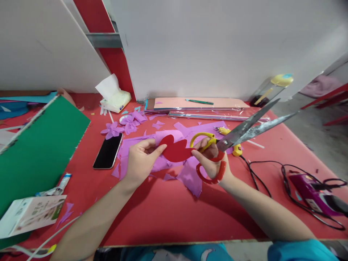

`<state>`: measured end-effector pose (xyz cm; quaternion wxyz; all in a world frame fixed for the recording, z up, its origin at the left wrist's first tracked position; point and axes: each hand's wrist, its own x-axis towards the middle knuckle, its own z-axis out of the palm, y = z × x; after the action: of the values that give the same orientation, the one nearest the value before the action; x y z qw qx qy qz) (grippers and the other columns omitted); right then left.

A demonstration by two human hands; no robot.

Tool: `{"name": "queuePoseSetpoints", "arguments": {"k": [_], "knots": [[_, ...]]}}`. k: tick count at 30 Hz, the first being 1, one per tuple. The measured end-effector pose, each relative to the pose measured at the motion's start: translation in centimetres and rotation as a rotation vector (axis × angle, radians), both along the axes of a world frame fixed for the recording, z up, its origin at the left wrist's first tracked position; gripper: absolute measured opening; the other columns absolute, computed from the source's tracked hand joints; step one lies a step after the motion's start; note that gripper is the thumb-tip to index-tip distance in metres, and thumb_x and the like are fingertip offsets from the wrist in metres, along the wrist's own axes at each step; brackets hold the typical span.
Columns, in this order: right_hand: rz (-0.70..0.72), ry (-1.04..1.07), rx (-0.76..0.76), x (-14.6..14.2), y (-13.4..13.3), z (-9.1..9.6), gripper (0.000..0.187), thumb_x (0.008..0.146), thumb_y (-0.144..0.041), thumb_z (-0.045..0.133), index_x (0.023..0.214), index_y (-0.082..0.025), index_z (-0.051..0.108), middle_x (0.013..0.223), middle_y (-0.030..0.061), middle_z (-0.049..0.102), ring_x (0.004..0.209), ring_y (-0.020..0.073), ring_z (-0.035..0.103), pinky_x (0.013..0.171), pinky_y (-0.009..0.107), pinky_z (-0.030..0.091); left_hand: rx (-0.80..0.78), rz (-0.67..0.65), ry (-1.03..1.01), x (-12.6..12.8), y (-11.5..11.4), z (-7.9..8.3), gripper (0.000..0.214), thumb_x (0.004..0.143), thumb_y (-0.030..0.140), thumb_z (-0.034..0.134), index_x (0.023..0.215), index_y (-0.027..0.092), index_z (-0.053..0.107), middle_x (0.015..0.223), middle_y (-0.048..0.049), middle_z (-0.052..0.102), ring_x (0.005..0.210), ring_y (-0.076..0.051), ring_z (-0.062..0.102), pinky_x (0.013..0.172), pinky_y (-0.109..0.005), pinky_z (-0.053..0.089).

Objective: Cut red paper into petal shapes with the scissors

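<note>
Between my two hands is a red petal-shaped cut-out (176,151) with a scalloped upper edge; paper or foam sheet, I cannot tell which. My left hand (141,157) pinches its left end between thumb and fingers. At its right end, my right hand (210,159) pinches the tip with the thumb. That same hand also carries a large pair of scissors (225,143) with yellow and red handles, its blades apart and pointing up to the right. Purple sheet pieces and scraps (191,175) lie on the table beneath both hands.
A phone (108,151) and purple flowers (111,129) lie left, near a tissue pack (117,101). A yellow-handled corded tool (237,149) is at the right, its cable running near a purple box (312,194). A green board (49,145) leans at the far left of the red table (163,217).
</note>
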<state>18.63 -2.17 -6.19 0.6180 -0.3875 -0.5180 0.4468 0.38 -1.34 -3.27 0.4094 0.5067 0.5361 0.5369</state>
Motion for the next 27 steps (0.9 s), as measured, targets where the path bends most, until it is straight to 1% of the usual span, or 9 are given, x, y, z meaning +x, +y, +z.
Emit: {"name": "queuePoseSetpoints", "arguments": {"k": [4,12,15,17,19,21,24,25,27], "knots": [[0.016,0.003,0.004,0.1,0.0,-0.1,0.026,0.073,-0.027,0.073,0.076,-0.022,0.047,0.074,-0.0036,0.05,0.068,0.0118,0.05,0.065,0.026,0.044,-0.014,0.001,-0.003,0.0,0.0,-0.1,0.012,0.064,0.025,0.074,0.07,0.015,0.071,0.069,-0.0018,0.072,0.064,-0.015,0.067,0.061,-0.024,0.055],[0.014,-0.018,0.016,0.2,0.0,-0.1,0.025,0.073,-0.025,0.072,0.078,-0.023,0.047,0.075,-0.0027,0.05,0.068,0.0129,0.05,0.066,0.028,0.044,-0.013,0.019,0.006,0.0,0.0,0.1,0.01,0.062,0.023,0.074,0.065,0.015,0.069,0.062,0.0008,0.069,0.058,-0.012,0.063,0.056,-0.021,0.053],[-0.013,-0.067,0.013,0.2,0.0,0.0,0.027,0.073,-0.03,0.071,0.076,-0.023,0.046,0.073,-0.0024,0.049,0.066,0.0138,0.05,0.063,0.028,0.045,-0.003,0.04,0.009,-0.1,-0.1,0.1,0.011,0.062,0.022,0.074,0.061,0.015,0.067,0.06,0.0016,0.067,0.057,-0.012,0.063,0.055,-0.02,0.053],[-0.018,-0.113,0.006,0.3,0.0,0.1,0.026,0.075,-0.034,0.068,0.076,-0.022,0.045,0.072,-0.0021,0.048,0.065,0.014,0.05,0.063,0.028,0.045,0.006,0.042,-0.01,-0.2,0.0,0.0,0.01,0.062,0.023,0.075,0.064,0.015,0.068,0.062,0.0014,0.068,0.058,-0.012,0.063,0.057,-0.021,0.053],[-0.005,-0.206,-0.013,0.7,0.2,0.3,0.021,0.079,-0.034,0.062,0.075,-0.021,0.046,0.072,-0.0015,0.048,0.065,0.0138,0.05,0.062,0.028,0.044,0.017,0.045,-0.035,-0.5,0.1,0.0,0.011,0.063,0.023,0.075,0.069,0.016,0.07,0.066,0.0008,0.07,0.06,-0.012,0.065,0.059,-0.021,0.054],[0.046,-0.366,-0.045,1.3,0.4,0.7,0.017,0.082,-0.033,0.056,0.074,-0.02,0.048,0.073,-0.0007,0.048,0.064,0.0135,0.049,0.061,0.028,0.042,0.031,0.059,-0.059,-0.9,0.4,0.0,0.012,0.062,0.022,0.076,0.069,0.016,0.07,0.067,0.0003,0.07,0.061,-0.013,0.065,0.059,-0.022,0.054],[0.252,-0.619,-0.122,2.4,0.9,1.4,0.018,0.084,-0.034,0.047,0.077,-0.018,0.051,0.068,-0.0003,0.05,0.059,0.0141,0.049,0.056,0.027,0.041,0.057,0.074,-0.154,-1.6,1.0,0.1,0.014,0.06,0.023,0.078,0.068,0.016,0.069,0.064,0.0015,0.069,0.058,-0.011,0.064,0.057,-0.02,0.053],[0.312,-0.692,-0.141,2.7,1.1,1.6,0.02,0.084,-0.034,0.044,0.079,-0.017,0.053,0.068,0.0006,0.053,0.06,0.0151,0.05,0.056,0.028,0.041,0.067,0.075,-0.207,-1.8,1.2,0.1,0.014,0.058,0.022,0.078,0.066,0.017,0.068,0.061,0.0027,0.068,0.056,-0.01,0.063,0.056,-0.019,0.052],[0.417,-0.786,-0.121,3.2,1.4,1.9,0.022,0.085,-0.032,0.04,0.084,-0.017,0.055,0.074,0.0031,0.058,0.065,0.018,0.055,0.062,0.031,0.045,0.093,0.09,-0.321,-2.2,1.6,0.3,0.016,0.055,0.02,0.08,0.062,0.017,0.066,0.056,0.0052,0.065,0.052,-0.007,0.059,0.054,-0.017,0.049]]}}
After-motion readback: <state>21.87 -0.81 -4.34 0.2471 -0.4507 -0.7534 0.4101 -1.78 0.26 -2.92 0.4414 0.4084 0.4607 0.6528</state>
